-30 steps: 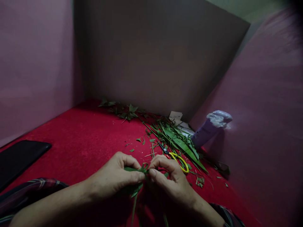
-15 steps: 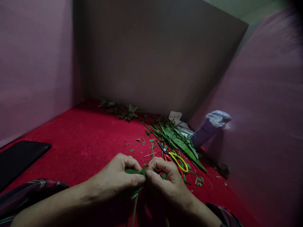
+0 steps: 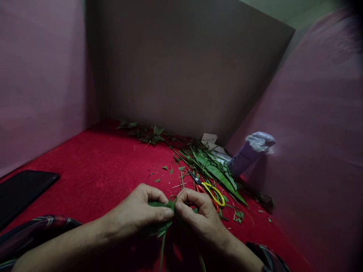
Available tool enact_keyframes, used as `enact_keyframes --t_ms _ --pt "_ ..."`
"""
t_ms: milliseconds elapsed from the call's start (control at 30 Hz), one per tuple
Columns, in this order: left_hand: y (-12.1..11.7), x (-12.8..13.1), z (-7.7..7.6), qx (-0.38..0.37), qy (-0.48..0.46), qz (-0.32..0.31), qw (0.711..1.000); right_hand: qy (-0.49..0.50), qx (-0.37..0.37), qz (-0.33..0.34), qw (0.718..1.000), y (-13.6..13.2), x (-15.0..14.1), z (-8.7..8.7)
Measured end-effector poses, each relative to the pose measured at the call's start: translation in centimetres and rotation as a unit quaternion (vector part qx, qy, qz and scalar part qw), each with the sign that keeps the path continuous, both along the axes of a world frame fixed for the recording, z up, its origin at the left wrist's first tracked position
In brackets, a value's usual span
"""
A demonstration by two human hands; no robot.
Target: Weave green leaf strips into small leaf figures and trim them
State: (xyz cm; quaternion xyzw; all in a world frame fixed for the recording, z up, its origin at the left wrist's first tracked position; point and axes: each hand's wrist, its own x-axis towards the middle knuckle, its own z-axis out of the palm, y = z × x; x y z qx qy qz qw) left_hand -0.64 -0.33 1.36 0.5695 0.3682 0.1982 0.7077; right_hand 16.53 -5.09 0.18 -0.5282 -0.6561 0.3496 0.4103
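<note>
My left hand is closed on a folded green leaf, its thumb pressing on top. Thumb and forefinger of my right hand pinch the same leaf bundle where the fingertips of both hands meet. A thin loop of leaf strip sticks up between the fingers, and a green stem hangs below. Just beyond my right hand lie scissors with one yellow and one red handle and dark blades. The underside of the leaf is hidden by my hands.
Long green leaves and stems are heaped beyond the scissors. Leaf scraps dot the red cloth. A purple bottle-like container wrapped with clear plastic leans at right, near white papers. A flat black device lies at left.
Both hands stay almost in place, pinching the leaf. The leaf has shifted slightly, with more of it showing below my left thumb, and the small loop stands lower.
</note>
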Motion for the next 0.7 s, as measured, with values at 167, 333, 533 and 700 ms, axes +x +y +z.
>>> enact_keyframes --t_ms 167,333,533,700 --pt "0.3 -0.2 -0.7 0.001 0.003 -0.005 1.000 0.002 -0.001 -0.004 1.000 0.0 0.1 -0.1" --pt "0.4 -0.5 -1.1 -0.007 -0.033 -0.015 0.999 0.030 -0.010 0.005 0.999 -0.1 0.0 -0.1" --pt "0.7 -0.4 -1.1 -0.008 -0.040 -0.020 0.999 0.005 0.005 -0.017 1.000 0.0 -0.1 0.2" --pt "0.6 -0.3 -0.7 -0.005 -0.028 -0.021 0.999 -0.002 -0.003 -0.024 1.000 -0.2 -0.2 0.4"
